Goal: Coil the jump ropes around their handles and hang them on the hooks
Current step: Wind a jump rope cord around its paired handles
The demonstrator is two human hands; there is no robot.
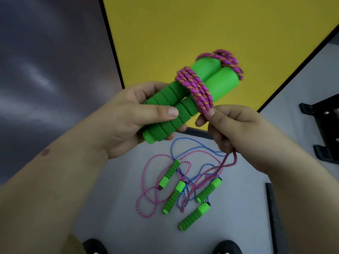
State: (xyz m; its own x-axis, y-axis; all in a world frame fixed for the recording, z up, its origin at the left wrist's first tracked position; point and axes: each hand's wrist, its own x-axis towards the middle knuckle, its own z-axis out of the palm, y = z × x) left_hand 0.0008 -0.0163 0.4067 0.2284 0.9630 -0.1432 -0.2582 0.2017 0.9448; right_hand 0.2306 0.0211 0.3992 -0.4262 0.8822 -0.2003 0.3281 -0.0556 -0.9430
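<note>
Left hand (128, 118) curled round pair of green handles (183, 99), side by side, thumb pressed across ribbed foam part. Grip at lower ends; smooth upper ends tilted up and away to the right. Purple-orange rope (194, 88) wound in several turns round both handles just above left grip, more turns bunched at far tips. Right hand (236, 131) just beside and below the coil, thumb and forefinger pinching the rope where it left the wraps; other fingers curled round the slack. Loose tail (201, 180) hung from bottom of right grip down toward the floor, blurred.

Well below both grips, on grey floor (128, 208): pink rope (150, 180) and blue rope (194, 143) tangled loose, uncoiled. Four green handles among them: one (169, 173) under left grip, one (174, 197) next to it, one (209, 189) under right grip, one (194, 217) nearest. Which handle on which rope: cannot tell.

Yellow panel (201, 24) behind hands, black-edged. Black bracket (324, 129) far right of right grip. Dark shoe tips (95, 246) at bottom edge.
</note>
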